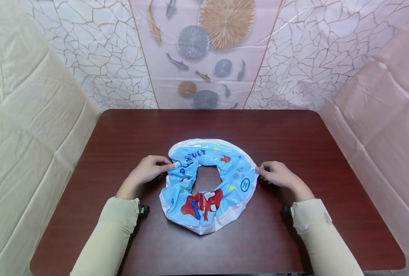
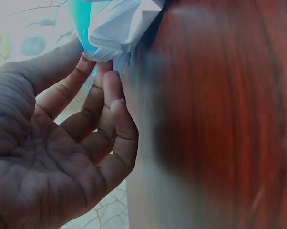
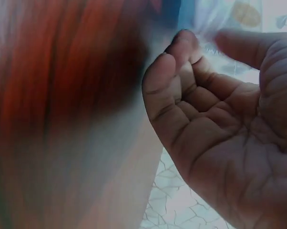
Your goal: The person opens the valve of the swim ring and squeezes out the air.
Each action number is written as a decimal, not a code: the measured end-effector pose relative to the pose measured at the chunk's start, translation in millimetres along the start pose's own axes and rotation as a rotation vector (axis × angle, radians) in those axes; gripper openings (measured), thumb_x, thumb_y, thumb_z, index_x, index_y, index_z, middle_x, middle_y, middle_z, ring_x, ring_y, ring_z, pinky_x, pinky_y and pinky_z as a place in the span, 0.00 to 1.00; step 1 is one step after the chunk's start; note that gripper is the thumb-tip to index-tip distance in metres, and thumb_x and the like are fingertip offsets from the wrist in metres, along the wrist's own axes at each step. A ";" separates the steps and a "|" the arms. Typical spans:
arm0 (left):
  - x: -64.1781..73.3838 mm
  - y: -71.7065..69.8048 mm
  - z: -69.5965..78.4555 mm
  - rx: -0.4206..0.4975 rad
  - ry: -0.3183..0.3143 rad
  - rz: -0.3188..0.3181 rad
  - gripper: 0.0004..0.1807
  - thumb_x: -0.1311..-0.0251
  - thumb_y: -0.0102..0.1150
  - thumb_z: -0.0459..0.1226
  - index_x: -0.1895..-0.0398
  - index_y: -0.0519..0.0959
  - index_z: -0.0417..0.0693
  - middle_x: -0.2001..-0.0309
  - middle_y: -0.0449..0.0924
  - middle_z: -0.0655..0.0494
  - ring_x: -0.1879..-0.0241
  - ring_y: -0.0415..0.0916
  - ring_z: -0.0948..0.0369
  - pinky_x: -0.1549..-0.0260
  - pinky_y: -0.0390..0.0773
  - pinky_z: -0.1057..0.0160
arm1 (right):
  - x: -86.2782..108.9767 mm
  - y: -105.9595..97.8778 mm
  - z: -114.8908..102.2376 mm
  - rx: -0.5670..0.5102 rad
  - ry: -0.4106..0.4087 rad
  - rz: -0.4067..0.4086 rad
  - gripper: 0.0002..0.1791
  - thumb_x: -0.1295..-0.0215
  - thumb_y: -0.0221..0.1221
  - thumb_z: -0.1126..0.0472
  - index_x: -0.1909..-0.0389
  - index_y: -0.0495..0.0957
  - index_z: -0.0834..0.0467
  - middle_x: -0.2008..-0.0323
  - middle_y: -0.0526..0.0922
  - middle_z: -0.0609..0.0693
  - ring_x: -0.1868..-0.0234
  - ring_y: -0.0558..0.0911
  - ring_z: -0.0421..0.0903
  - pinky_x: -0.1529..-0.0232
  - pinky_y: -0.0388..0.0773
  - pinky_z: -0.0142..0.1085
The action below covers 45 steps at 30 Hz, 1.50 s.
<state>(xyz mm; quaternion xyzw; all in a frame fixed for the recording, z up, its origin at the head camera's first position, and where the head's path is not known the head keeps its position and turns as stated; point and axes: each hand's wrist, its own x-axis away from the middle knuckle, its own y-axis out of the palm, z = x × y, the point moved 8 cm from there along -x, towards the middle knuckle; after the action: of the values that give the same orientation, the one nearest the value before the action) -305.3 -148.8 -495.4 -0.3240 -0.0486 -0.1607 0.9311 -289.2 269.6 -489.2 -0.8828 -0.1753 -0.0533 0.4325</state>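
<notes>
A limp, flattened swim ring [image 1: 239, 153] lies on the table, light blue with white edges, a red-and-blue cartoon figure and dark blue lettering. Its left side is creased and folded inward. My left hand [image 1: 150, 168] pinches that left edge between thumb and fingertips; the left wrist view shows the bunched white and blue plastic [image 2: 119, 31] at the fingertips. Across from it, my right hand [image 1: 277, 174] pinches the right edge. Seen from the right wrist, the thumb and curled fingers of this hand [image 3: 215, 114] meet the blurred ring edge.
The dark red-brown table [image 1: 121, 130] has rounded corners. A patterned cloth [image 1: 204, 57] with fish and round shapes hangs behind it. Pale padded cloth walls [image 1: 28, 115] stand at both sides. Dark bands [image 1: 144, 211] sit at the wrists by the light sleeves.
</notes>
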 end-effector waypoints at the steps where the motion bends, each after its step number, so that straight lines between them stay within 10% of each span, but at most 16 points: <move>1: 0.1 0.0 1.9 -0.001 0.007 0.013 0.12 0.36 0.66 0.50 0.59 0.88 0.55 0.64 0.82 0.53 0.64 0.75 0.53 0.66 0.78 0.58 | 0.2 0.7 -1.7 -0.006 -0.020 0.003 0.17 0.25 0.56 0.52 0.67 0.79 0.62 0.75 0.77 0.52 0.74 0.76 0.48 0.71 0.78 0.40; 15: 2.4 -6.8 -14.1 -0.050 -0.099 0.122 0.13 0.32 0.61 0.47 0.61 0.86 0.48 0.62 0.81 0.50 0.59 0.73 0.52 0.60 0.73 0.55 | -5.4 0.4 -0.3 0.056 -0.049 0.104 0.13 0.26 0.55 0.60 0.71 0.79 0.61 0.81 0.73 0.51 0.77 0.73 0.48 0.73 0.72 0.39; 23: 9.7 -36.5 -41.9 -0.186 -0.234 0.194 0.20 0.31 0.56 0.50 0.53 0.85 0.44 0.54 0.81 0.44 0.55 0.74 0.47 0.56 0.74 0.46 | -8.6 -10.1 14.8 0.120 0.006 0.195 0.15 0.27 0.55 0.61 0.77 0.76 0.60 0.83 0.71 0.51 0.78 0.71 0.48 0.74 0.69 0.39; 36: 19.0 -58.3 -62.4 -0.138 -0.309 0.280 0.23 0.33 0.58 0.48 0.53 0.86 0.36 0.51 0.82 0.38 0.54 0.76 0.45 0.61 0.78 0.51 | -8.5 -18.1 17.4 0.112 0.038 0.177 0.14 0.28 0.56 0.61 0.75 0.79 0.60 0.80 0.74 0.51 0.75 0.73 0.49 0.71 0.70 0.39; 45: 24.7 -59.5 -64.5 -0.114 -0.339 0.229 0.33 0.34 0.54 0.62 0.53 0.85 0.40 0.54 0.81 0.43 0.58 0.74 0.49 0.64 0.74 0.56 | -4.9 -15.1 23.0 0.082 0.117 0.159 0.17 0.24 0.54 0.54 0.66 0.81 0.63 0.76 0.76 0.53 0.73 0.74 0.50 0.70 0.72 0.39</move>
<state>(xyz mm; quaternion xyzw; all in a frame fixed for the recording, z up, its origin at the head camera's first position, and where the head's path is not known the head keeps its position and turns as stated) -302.5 -239.2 -506.3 -0.4017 -0.1581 0.0004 0.9020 -300.5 294.8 -493.5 -0.8709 -0.0811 -0.0632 0.4805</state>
